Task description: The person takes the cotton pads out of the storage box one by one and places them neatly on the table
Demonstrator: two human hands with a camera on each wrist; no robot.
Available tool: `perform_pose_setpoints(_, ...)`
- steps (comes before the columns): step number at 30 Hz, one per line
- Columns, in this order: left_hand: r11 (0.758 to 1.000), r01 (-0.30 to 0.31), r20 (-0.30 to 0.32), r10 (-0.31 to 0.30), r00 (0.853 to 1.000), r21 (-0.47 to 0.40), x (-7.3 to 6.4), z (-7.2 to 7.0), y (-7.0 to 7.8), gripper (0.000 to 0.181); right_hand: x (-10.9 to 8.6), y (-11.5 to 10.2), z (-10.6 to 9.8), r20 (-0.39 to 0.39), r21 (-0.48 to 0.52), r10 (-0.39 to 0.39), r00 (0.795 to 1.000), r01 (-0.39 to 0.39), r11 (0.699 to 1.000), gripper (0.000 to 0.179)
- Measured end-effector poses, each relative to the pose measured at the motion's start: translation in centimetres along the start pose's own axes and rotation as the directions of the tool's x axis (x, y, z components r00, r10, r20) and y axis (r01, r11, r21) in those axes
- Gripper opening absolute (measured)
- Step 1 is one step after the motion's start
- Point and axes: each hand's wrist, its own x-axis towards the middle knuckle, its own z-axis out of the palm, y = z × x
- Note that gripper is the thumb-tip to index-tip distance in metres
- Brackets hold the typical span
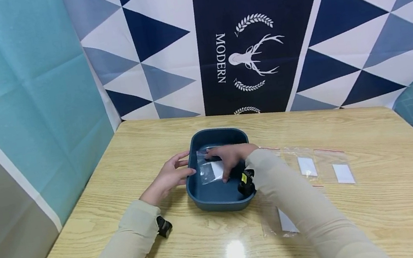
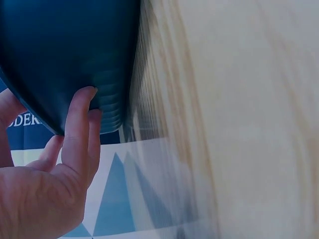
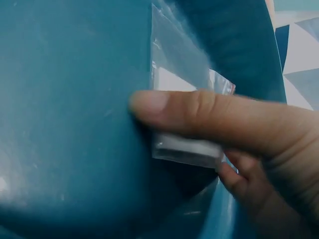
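Observation:
A dark blue, rounded plastic tub (image 1: 220, 206) stands on the wooden table. My left hand (image 1: 168, 178) holds its left side, thumb at the rim and fingers against the outer wall (image 2: 55, 59). Inside the tub is my right hand (image 1: 230, 157), gripping a clear zip bag (image 1: 207, 174) with a white flat piece in it. From the right wrist, the thumb (image 3: 184, 112) crosses over the bag (image 3: 174, 45), with other fingers at its edge. The bag lies close over the tub's floor.
To the right of the tub lie several more clear zip bags with white pieces, including one bag (image 1: 306, 166), another farther right (image 1: 344, 173) and one partly under the right sleeve (image 1: 287, 220). A patterned cloth (image 1: 162, 40) hangs behind the table (image 1: 402, 205).

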Motion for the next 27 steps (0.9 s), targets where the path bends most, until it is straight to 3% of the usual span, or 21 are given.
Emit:
perform_pose_setpoints(4, 1.000, -0.011, 0.003, 0.011, 1.000, 0.003, -0.8, 0.2, 0.7, 0.063, 0.1, 0.1, -0.1, -0.035, -0.045, -0.002, 0.999, 0.000, 0.999, 0.072)
perform_pose_setpoints(9, 1.000, -0.016, 0.011, 0.016, 1.000, -0.011, -0.9, 0.3, 0.8, 0.062, 0.3, 0.1, -0.2, -0.066, -0.075, 0.016, 0.998, -0.021, 0.997, 0.069)
perform_pose_setpoints(18, 1.000, -0.015, 0.016, 0.015, 1.000, -0.021, -0.8, 0.1, 0.6, 0.063, 0.0, -0.2, -0.5, -0.184, -0.043, -0.037, 0.982, 0.030, 0.999, 0.059)
perform_pose_setpoints(27, 1.000, -0.015, 0.009, 0.015, 1.000, -0.013, -0.9, 0.2, 0.7, 0.062, -0.4, 0.3, -1.1, -0.270, 0.152, -0.055, 0.961, 0.098, 0.984, 0.040)
